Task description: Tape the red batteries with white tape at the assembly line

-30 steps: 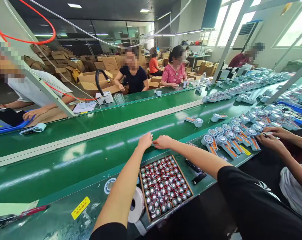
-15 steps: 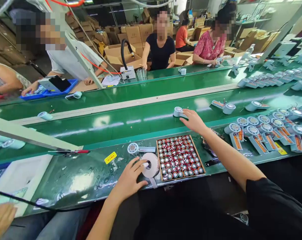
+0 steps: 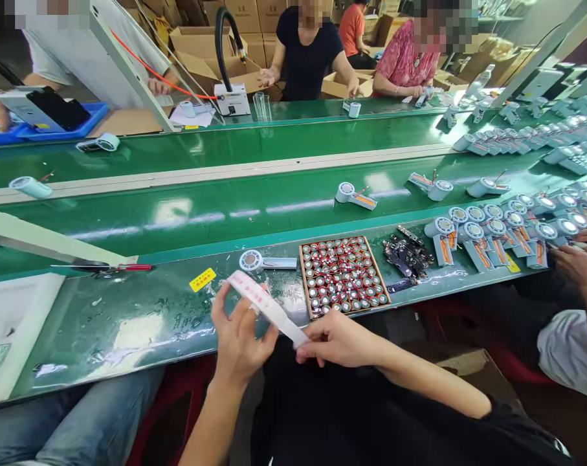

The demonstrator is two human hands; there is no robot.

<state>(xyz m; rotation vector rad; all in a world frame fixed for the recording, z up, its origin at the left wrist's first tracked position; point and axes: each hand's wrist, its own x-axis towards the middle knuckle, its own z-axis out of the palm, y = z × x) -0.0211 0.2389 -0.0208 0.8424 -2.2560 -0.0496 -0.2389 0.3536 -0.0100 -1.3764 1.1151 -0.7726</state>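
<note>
The tape roll point(image 3: 266, 304) has been lifted off the green bench point(image 3: 142, 323) and is now clamped between the fingers of the left hand point(image 3: 237, 340) and right hand point(image 3: 339, 338) above the near edge. Beyond it, a tray of batteries point(image 3: 342, 274) is set, with bare bench leftward.

Both hands raised close together just off the near edge of the worktop point(image 3: 128, 323).
Left hand point(image 3: 237, 340) upright, palm turned inward, fingers point(image 3: 219, 304) curled and closed on a white strip point(image 3: 266, 306); right hand point(image 3: 336, 340) just beside it, farther from the worktop edge, knuckles up, thumb and forefinger pinching the strip's lower end. Both forearms bare, angled in from below, black sleeve at the right elbow.
</note>
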